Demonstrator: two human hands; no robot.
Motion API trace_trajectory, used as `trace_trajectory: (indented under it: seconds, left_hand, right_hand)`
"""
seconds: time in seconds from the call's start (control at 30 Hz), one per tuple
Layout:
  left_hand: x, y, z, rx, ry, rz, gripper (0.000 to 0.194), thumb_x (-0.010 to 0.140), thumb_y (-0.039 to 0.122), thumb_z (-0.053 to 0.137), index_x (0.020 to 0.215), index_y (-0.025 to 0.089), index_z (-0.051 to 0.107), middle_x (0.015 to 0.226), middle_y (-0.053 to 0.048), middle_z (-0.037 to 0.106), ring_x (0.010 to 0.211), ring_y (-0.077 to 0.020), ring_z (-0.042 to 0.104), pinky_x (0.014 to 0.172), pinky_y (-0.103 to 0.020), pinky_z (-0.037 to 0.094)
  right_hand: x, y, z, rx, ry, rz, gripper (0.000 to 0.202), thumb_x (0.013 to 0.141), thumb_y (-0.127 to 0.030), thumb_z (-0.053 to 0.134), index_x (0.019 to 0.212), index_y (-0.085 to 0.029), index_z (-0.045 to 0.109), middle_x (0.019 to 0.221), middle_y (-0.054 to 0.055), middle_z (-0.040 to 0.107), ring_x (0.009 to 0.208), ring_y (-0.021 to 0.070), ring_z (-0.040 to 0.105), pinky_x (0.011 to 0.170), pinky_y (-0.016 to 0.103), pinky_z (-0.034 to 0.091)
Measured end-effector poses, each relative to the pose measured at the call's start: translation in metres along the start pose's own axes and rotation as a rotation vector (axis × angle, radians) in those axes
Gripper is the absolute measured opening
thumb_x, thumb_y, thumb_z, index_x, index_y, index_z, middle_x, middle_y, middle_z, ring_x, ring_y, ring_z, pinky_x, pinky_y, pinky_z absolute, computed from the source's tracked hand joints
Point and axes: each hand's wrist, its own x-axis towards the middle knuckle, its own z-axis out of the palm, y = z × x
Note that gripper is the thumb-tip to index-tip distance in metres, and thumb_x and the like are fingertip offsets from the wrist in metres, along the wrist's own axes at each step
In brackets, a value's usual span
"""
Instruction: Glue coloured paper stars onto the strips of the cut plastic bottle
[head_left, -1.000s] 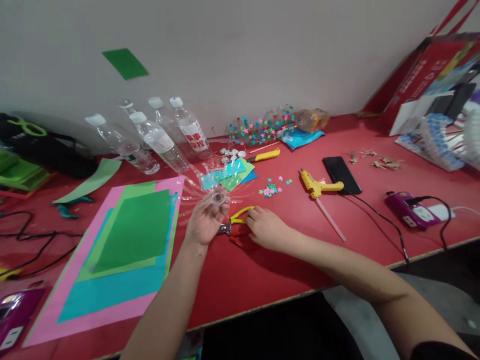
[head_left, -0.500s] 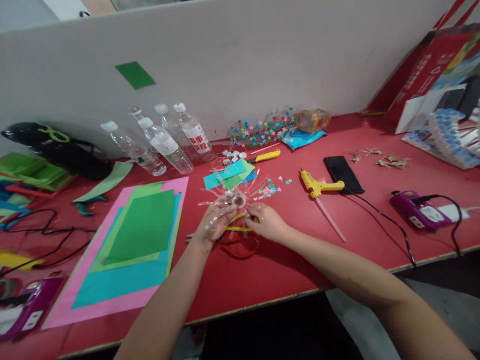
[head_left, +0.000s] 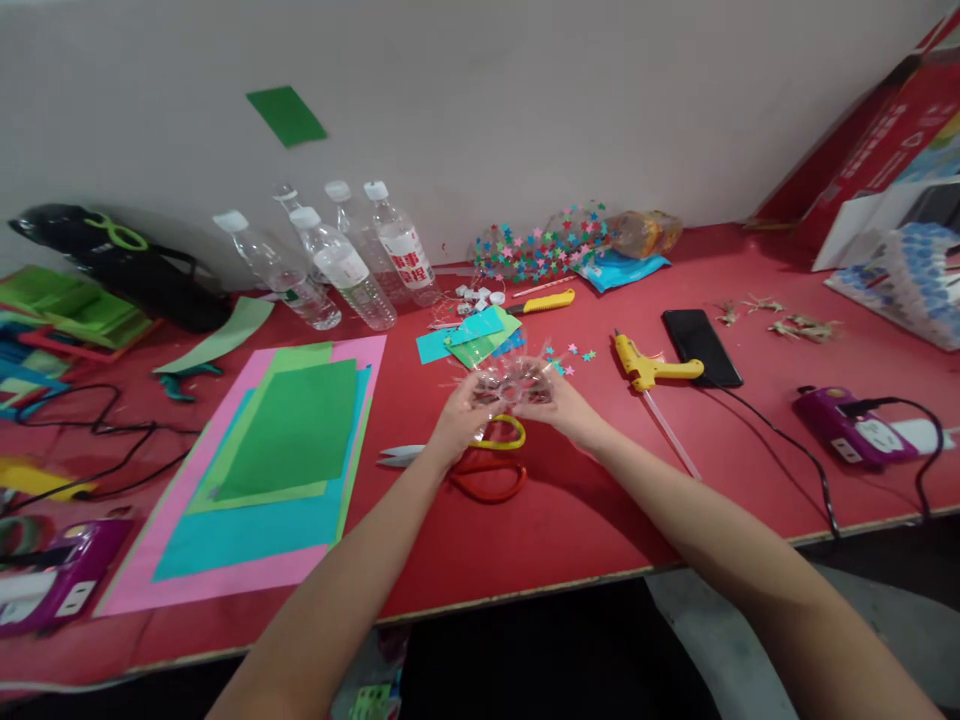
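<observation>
A clear plastic bottle piece cut into thin strips (head_left: 511, 388) is between my two hands, its round neck ring toward me. My left hand (head_left: 466, 412) grips its left side, fingers curled round the strips. On the opposite side my right hand (head_left: 559, 400) is closed round it; some fingertips are hidden by the shiny plastic. Scissors (head_left: 491, 480) with a red and a yellow handle loop lie on the table just below my hands, blades pointing left. Beyond the hands are small coloured paper pieces (head_left: 480, 336) and loose star sequins (head_left: 574, 352).
Coloured paper sheets (head_left: 289, 440) lie at left, with several plastic bottles (head_left: 349, 275) behind. A yellow utility knife (head_left: 550, 301) lies beyond the hands. On the right are a yellow glue gun (head_left: 652, 370), a phone (head_left: 701, 346) and a purple power strip (head_left: 855, 425) with a cord.
The strips, spread out like a sunburst before, are now gathered between both hands. My right hand has moved from the yellow scissor loop to the bottle piece, leaving the scissors on the table.
</observation>
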Motion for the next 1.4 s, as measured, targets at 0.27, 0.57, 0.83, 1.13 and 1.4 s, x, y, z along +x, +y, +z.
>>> trace_trajectory:
  seconds: [0.27, 0.57, 0.83, 1.13, 1.4]
  left_hand:
    - [-0.015, -0.003, 0.005, 0.266, -0.068, 0.072, 0.054, 0.072, 0.037, 0.073, 0.117, 0.019, 0.050, 0.121, -0.011, 0.060, 0.112, -0.0265, 0.060, 0.100, -0.044, 0.046]
    - [-0.070, 0.019, -0.022, 1.216, -0.546, 0.092, 0.092, 0.068, 0.053, 0.077, 0.146, 0.023, 0.039, 0.163, -0.017, 0.013, 0.149, -0.0411, 0.012, 0.119, -0.060, 0.017]
    - [-0.032, -0.002, -0.037, 1.211, -0.311, 0.257, 0.078, 0.073, 0.059, 0.070, 0.139, 0.023, 0.050, 0.155, -0.015, 0.033, 0.144, -0.0368, 0.029, 0.118, -0.055, 0.024]
    - [0.018, 0.006, -0.044, 0.599, -0.045, 0.207, 0.047, 0.078, 0.052, 0.065, 0.109, 0.017, 0.066, 0.137, -0.016, 0.056, 0.134, -0.0338, 0.045, 0.117, -0.052, 0.026]
    - [-0.011, 0.026, -0.029, -0.054, -0.057, -0.103, 0.040, 0.085, 0.051, 0.059, 0.108, 0.018, 0.064, 0.123, -0.012, 0.066, 0.118, -0.0261, 0.060, 0.104, -0.043, 0.043]
  right_hand:
    - [-0.003, -0.002, -0.001, 0.094, 0.094, -0.005, 0.050, 0.068, -0.032, 0.072, 0.114, -0.028, 0.053, 0.106, 0.001, 0.064, 0.086, 0.0156, 0.062, 0.075, 0.030, 0.050]
    - [0.001, -0.002, -0.008, 0.176, 0.221, -0.009, 0.046, 0.066, -0.025, 0.068, 0.109, -0.026, 0.054, 0.103, -0.002, 0.061, 0.062, 0.0067, 0.053, 0.060, 0.024, 0.046]
    - [-0.003, -0.007, -0.010, -0.010, 0.168, -0.032, 0.047, 0.070, -0.032, 0.071, 0.114, -0.027, 0.056, 0.108, 0.002, 0.065, 0.083, 0.0139, 0.060, 0.075, 0.029, 0.048]
    - [-0.012, 0.025, 0.002, -0.169, 0.007, 0.018, 0.048, 0.071, -0.030, 0.070, 0.114, -0.024, 0.052, 0.103, 0.003, 0.067, 0.085, 0.0144, 0.063, 0.080, 0.031, 0.050]
    - [-0.020, 0.022, -0.005, -0.293, -0.151, 0.093, 0.074, 0.065, -0.013, 0.063, 0.135, -0.024, 0.039, 0.122, 0.009, 0.057, 0.075, 0.0101, 0.064, 0.066, 0.026, 0.052]
